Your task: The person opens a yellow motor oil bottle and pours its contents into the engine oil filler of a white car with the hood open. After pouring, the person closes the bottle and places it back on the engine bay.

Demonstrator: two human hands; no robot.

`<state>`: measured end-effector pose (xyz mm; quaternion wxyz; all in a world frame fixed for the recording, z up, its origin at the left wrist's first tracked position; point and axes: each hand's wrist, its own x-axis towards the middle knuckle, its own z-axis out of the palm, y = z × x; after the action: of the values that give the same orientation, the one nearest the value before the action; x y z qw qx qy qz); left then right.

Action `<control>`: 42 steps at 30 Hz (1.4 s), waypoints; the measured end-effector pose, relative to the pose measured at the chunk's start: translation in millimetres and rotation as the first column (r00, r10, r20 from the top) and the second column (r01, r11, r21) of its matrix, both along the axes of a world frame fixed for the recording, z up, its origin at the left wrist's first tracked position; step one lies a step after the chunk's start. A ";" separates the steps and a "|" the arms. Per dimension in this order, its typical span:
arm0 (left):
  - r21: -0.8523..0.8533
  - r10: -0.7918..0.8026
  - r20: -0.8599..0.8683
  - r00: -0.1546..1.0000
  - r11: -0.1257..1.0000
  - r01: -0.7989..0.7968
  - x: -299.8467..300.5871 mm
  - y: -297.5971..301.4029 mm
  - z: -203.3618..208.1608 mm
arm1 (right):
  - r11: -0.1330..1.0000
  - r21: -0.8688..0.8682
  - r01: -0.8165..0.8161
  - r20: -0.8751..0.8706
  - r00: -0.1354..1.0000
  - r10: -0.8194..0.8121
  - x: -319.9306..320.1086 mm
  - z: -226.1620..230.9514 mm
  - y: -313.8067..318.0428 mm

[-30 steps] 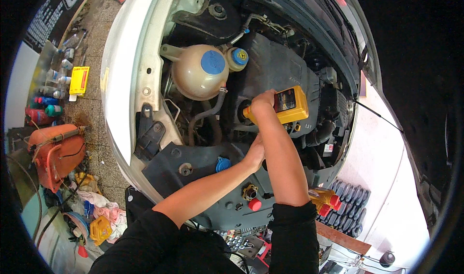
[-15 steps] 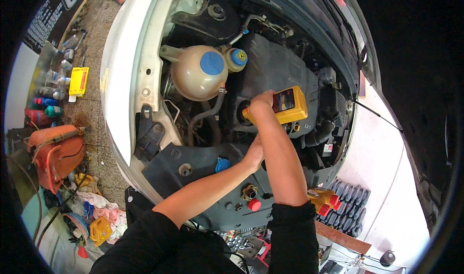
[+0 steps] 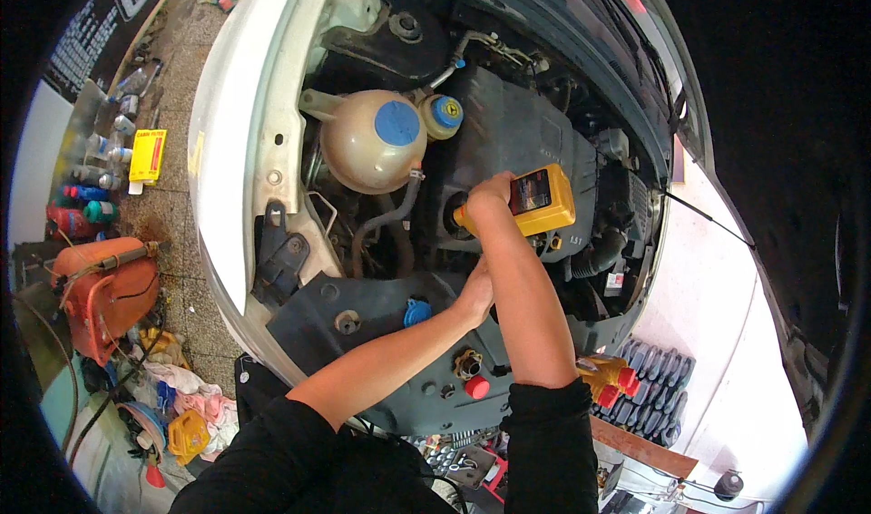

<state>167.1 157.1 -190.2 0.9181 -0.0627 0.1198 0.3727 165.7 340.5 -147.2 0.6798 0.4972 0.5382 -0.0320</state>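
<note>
My right hand (image 3: 490, 194) grips a yellow oil bottle (image 3: 555, 199) near its neck. The bottle lies tipped on its side, its mouth at the round filler opening (image 3: 453, 213) in the black engine cover (image 3: 517, 110). Below it, my left hand (image 3: 477, 294) reaches behind my right forearm, which hides its fingers. Nearer to me on the black front panel are a blue cap (image 3: 417, 312), a dark round cap (image 3: 468, 362) and a red cap (image 3: 476, 387).
Left of the engine cover sits a round coolant tank (image 3: 372, 142) with a blue lid, beside a smaller blue-capped reservoir (image 3: 442, 115). An orange jerrycan (image 3: 104, 296) and a yellow box (image 3: 148, 156) stand on the left floor. Red-capped yellow bottles (image 3: 606, 378) are at the lower right.
The bottle and both hands stay in nearly the same place, with only a tiny shift in the view.
</note>
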 end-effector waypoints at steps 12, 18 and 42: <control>0.034 0.019 -0.042 0.999 0.999 -0.018 -4.0 1.2 5.0 | 1.000 -0.004 -0.028 0.001 1.000 0.028 -9.0 10.7 -2.4; 0.021 -0.001 -0.040 0.999 1.000 0.002 -4.3 2.0 6.6 | 1.000 0.017 0.021 0.010 1.000 -0.021 -3.0 1.6 -0.1; -0.006 0.020 -0.021 1.000 1.000 -0.020 1.3 -3.2 -4.3 | 0.998 0.018 -0.062 0.005 0.998 0.062 -3.8 -0.6 -3.5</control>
<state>168.5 153.9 -194.5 0.9128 -0.0627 0.1301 0.3821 161.9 337.0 -147.8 0.6772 0.4864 0.5521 -0.0049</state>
